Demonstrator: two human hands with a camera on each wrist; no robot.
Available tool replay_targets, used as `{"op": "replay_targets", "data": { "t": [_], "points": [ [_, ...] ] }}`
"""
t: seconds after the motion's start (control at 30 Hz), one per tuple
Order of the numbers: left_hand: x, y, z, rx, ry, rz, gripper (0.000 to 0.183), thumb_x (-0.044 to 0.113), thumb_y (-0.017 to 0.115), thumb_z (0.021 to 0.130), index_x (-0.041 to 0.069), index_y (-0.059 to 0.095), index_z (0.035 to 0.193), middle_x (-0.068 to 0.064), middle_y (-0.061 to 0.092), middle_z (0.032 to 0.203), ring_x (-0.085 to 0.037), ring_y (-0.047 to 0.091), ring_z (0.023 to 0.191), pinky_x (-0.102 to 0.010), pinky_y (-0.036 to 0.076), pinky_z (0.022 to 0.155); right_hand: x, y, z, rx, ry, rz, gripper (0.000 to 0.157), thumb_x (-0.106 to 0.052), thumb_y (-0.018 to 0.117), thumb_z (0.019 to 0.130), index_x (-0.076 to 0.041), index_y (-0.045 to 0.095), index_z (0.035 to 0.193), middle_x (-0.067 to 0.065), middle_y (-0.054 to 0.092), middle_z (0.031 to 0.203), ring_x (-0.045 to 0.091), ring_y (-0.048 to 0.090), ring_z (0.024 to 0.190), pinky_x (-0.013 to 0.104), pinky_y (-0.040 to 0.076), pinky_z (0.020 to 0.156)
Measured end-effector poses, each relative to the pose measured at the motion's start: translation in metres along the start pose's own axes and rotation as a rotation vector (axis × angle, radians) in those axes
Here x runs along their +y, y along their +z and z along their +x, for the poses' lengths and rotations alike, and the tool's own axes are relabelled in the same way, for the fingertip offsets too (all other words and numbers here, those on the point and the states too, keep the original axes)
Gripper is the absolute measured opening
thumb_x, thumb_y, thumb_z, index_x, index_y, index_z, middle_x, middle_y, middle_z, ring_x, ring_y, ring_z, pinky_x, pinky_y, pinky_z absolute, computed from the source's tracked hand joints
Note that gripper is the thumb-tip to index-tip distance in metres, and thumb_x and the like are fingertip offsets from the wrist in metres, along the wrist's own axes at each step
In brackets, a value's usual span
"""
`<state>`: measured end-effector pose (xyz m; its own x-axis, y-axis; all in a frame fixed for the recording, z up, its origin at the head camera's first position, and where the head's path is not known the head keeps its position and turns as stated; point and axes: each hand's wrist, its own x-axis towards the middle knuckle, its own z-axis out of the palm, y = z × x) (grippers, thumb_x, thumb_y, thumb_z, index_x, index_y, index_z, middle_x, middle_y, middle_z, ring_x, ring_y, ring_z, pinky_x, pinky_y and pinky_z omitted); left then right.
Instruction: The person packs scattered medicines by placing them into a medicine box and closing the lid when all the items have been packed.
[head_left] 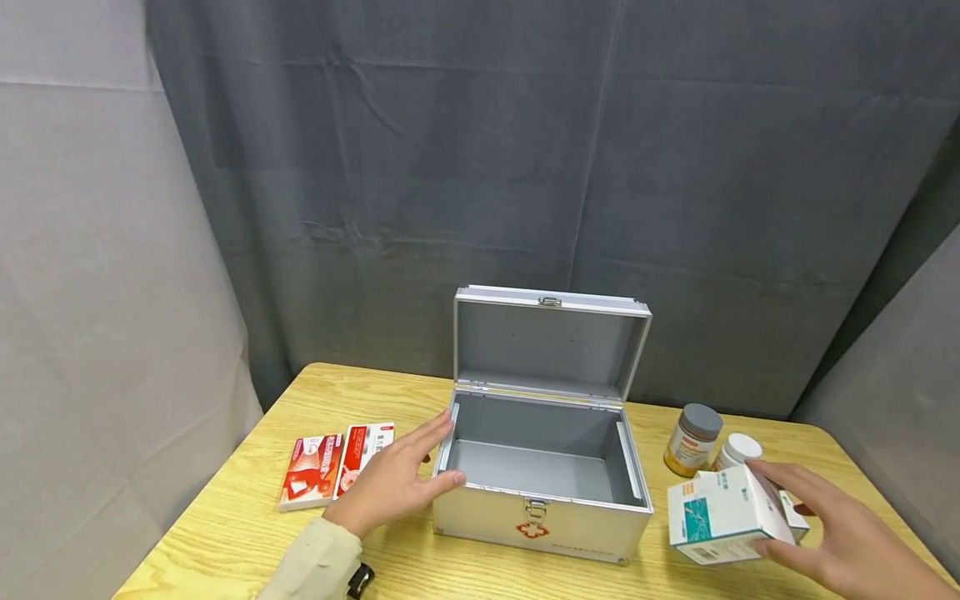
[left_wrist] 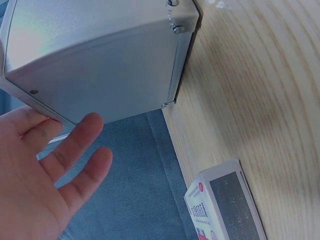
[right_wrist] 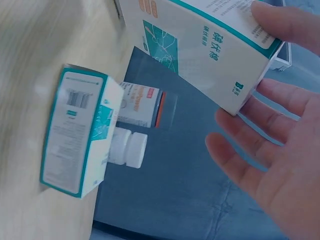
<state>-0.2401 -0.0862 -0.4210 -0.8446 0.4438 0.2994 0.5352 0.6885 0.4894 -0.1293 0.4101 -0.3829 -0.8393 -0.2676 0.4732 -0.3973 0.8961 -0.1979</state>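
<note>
In the head view an aluminium first-aid case (head_left: 543, 521) stands on the table with its lid (head_left: 551, 346) raised and its inside bare. My left hand (head_left: 405, 479) rests at the case's left rim, fingers extended; the left wrist view shows that hand (left_wrist: 55, 170) beside the case's side wall (left_wrist: 115, 75). On the right, my right hand (head_left: 840, 521) grips a white and teal medicine box (head_left: 716, 512) between thumb and fingers. In the right wrist view this box (right_wrist: 200, 55) is held above the table, while a second similar box (right_wrist: 75, 135) stands there.
Behind the held box stand a grey-capped bottle (head_left: 693, 440) and a white bottle (head_left: 738, 450). Left of the case lie two red and white boxes, one farther left (head_left: 311, 471) and one (head_left: 362, 450) nearer my left hand. A grey curtain (head_left: 450, 167) hangs behind the table (head_left: 225, 525).
</note>
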Motion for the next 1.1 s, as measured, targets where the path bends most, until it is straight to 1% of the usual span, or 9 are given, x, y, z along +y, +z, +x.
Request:
{"op": "replay_targets", "data": {
  "t": [0.1, 0.2, 0.37, 0.43, 0.6, 0.67, 0.87, 1.03, 1.1],
  "points": [
    [0.000, 0.000, 0.000, -0.006, -0.010, -0.002, 0.074, 0.060, 0.061, 0.090, 0.021, 0.044, 0.151, 0.009, 0.033, 0.162, -0.026, 0.042, 0.145, -0.053, 0.040, 0.114, -0.005, -0.002, 0.004, 0.004, 0.001, -0.003, 0.082, -0.020, 0.094, 0.059, -0.012, 0.058, 0.132, -0.020, 0.049, 0.124, -0.016, 0.041, 0.097, 0.009, 0.042, 0.066],
    [0.001, 0.001, 0.001, -0.008, -0.016, -0.004, 0.074, 0.059, 0.062, 0.090, 0.021, 0.044, 0.151, 0.009, 0.033, 0.162, -0.025, 0.042, 0.145, -0.053, 0.040, 0.114, -0.009, -0.004, 0.007, 0.032, -0.025, 0.007, 0.083, -0.017, 0.095, 0.056, -0.011, 0.060, 0.131, -0.018, 0.051, 0.122, -0.014, 0.043, 0.096, 0.005, 0.039, 0.068],
    [0.002, 0.000, 0.003, -0.001, -0.008, -0.002, 0.075, 0.062, 0.060, 0.090, 0.021, 0.044, 0.151, 0.009, 0.034, 0.162, -0.026, 0.044, 0.144, -0.053, 0.040, 0.114, -0.012, -0.007, 0.010, 0.043, -0.024, 0.006, 0.085, -0.016, 0.095, 0.055, -0.010, 0.059, 0.132, -0.007, 0.055, 0.119, -0.013, 0.043, 0.093, 0.007, 0.040, 0.066],
    [0.002, -0.001, 0.003, -0.003, -0.010, -0.003, 0.076, 0.065, 0.059, 0.089, 0.023, 0.043, 0.151, 0.010, 0.034, 0.162, -0.025, 0.043, 0.144, -0.053, 0.040, 0.114, -0.013, -0.010, 0.011, 0.050, -0.029, 0.001, 0.086, -0.015, 0.095, 0.055, -0.009, 0.059, 0.132, -0.010, 0.054, 0.122, -0.014, 0.042, 0.095, 0.006, 0.039, 0.067],
    [0.002, -0.002, 0.001, -0.021, -0.024, -0.017, 0.077, 0.064, 0.060, 0.089, 0.025, 0.041, 0.152, 0.011, 0.032, 0.162, -0.023, 0.042, 0.145, -0.053, 0.039, 0.115, -0.019, -0.020, 0.018, 0.100, -0.086, -0.003, 0.090, -0.013, 0.096, 0.050, -0.009, 0.060, 0.132, -0.029, 0.047, 0.125, -0.018, 0.041, 0.100, 0.000, 0.035, 0.072],
    [0.002, -0.003, 0.000, -0.022, -0.030, -0.026, 0.076, 0.063, 0.060, 0.089, 0.025, 0.041, 0.152, 0.012, 0.032, 0.162, -0.024, 0.042, 0.145, -0.053, 0.039, 0.115, -0.023, -0.026, 0.023, 0.115, -0.089, -0.016, 0.091, -0.013, 0.096, 0.048, -0.011, 0.060, 0.132, -0.032, 0.046, 0.124, -0.018, 0.041, 0.100, 0.000, 0.035, 0.073],
    [0.002, -0.004, -0.001, -0.015, -0.049, -0.026, 0.076, 0.064, 0.060, 0.089, 0.028, 0.040, 0.152, 0.015, 0.030, 0.162, -0.023, 0.041, 0.146, -0.053, 0.038, 0.116, -0.036, -0.040, 0.039, 0.134, -0.104, -0.019, 0.091, -0.013, 0.097, 0.049, -0.013, 0.060, 0.132, -0.027, 0.051, 0.120, -0.015, 0.044, 0.097, 0.001, 0.035, 0.075],
    [0.001, -0.001, -0.001, -0.017, -0.042, -0.024, 0.075, 0.062, 0.060, 0.089, 0.026, 0.041, 0.152, 0.013, 0.031, 0.162, -0.022, 0.041, 0.146, -0.053, 0.038, 0.116, -0.043, -0.044, 0.046, 0.110, -0.097, -0.032, 0.088, -0.019, 0.097, 0.052, -0.015, 0.061, 0.132, -0.021, 0.056, 0.118, -0.013, 0.046, 0.095, 0.002, 0.036, 0.076],
    [0.001, -0.001, -0.001, -0.018, -0.036, -0.023, 0.074, 0.061, 0.061, 0.090, 0.025, 0.041, 0.152, 0.012, 0.032, 0.162, -0.023, 0.042, 0.145, -0.054, 0.038, 0.115, -0.045, -0.044, 0.048, 0.090, -0.080, -0.054, 0.088, -0.023, 0.097, 0.053, -0.016, 0.060, 0.133, -0.016, 0.058, 0.119, -0.013, 0.045, 0.095, 0.007, 0.039, 0.072]
  ]
}}
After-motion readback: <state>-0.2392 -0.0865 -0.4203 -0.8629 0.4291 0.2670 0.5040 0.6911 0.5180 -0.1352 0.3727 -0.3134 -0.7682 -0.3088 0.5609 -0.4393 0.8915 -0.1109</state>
